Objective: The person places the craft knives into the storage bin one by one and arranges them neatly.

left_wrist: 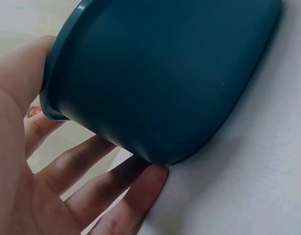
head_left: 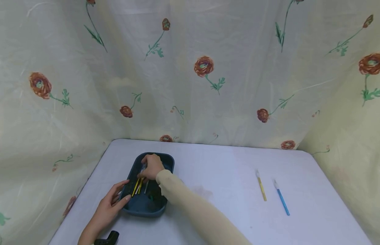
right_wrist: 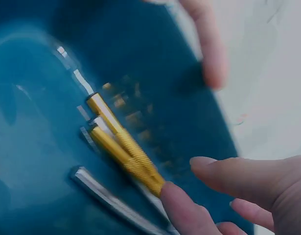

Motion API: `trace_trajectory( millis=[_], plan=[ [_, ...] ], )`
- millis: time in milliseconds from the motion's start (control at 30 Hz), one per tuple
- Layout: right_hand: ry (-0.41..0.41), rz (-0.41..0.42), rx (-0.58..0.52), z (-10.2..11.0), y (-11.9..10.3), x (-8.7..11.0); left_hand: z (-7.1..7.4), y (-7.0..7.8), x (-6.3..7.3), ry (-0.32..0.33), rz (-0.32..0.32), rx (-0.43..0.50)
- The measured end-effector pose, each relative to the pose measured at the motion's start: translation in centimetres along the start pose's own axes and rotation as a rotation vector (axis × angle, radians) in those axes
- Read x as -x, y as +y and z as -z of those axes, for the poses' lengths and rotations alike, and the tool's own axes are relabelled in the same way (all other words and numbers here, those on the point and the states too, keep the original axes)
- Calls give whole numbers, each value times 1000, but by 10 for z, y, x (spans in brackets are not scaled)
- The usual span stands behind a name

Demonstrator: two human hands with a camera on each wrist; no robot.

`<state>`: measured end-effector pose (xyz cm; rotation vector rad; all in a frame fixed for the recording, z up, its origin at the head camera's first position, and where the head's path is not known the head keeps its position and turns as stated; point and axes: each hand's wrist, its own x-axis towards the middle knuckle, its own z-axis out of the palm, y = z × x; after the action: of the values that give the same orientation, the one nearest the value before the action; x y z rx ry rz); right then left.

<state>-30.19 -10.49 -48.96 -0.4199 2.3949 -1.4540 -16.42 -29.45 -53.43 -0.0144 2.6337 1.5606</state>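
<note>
A dark teal plastic tub (head_left: 144, 207) stands on the left part of the table. My left hand (head_left: 108, 206) grips its near left side, thumb and a finger over the rim and other fingers against the outer wall (left_wrist: 155, 88). My right hand (head_left: 153, 166) reaches down inside the tub. A fingertip (right_wrist: 182, 208) is right at the knurled grips of two yellow craft knives (right_wrist: 123, 147), with the thumb apart from them. Beside these lies a silver craft knife (right_wrist: 118, 203). The far ends of the knives are hidden by the right hand.
A yellow craft knife (head_left: 261, 187) and a blue craft knife (head_left: 282, 199), both with clear caps, lie on the right of the white table (head_left: 214, 190). A flowered curtain (head_left: 226, 102) hangs behind and at both sides. A black strap piece (head_left: 107, 238) shows at my left wrist.
</note>
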Motion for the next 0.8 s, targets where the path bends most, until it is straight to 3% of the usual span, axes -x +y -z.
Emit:
trace_trajectory(
  millis=[433,800],
  plan=[
    [-150,98,-104,46,-41,40,-2,1,0,-2,12,-6],
    [-152,195,-153,76,-42,69,-3,0,-1,1,17,-17]
  ],
)
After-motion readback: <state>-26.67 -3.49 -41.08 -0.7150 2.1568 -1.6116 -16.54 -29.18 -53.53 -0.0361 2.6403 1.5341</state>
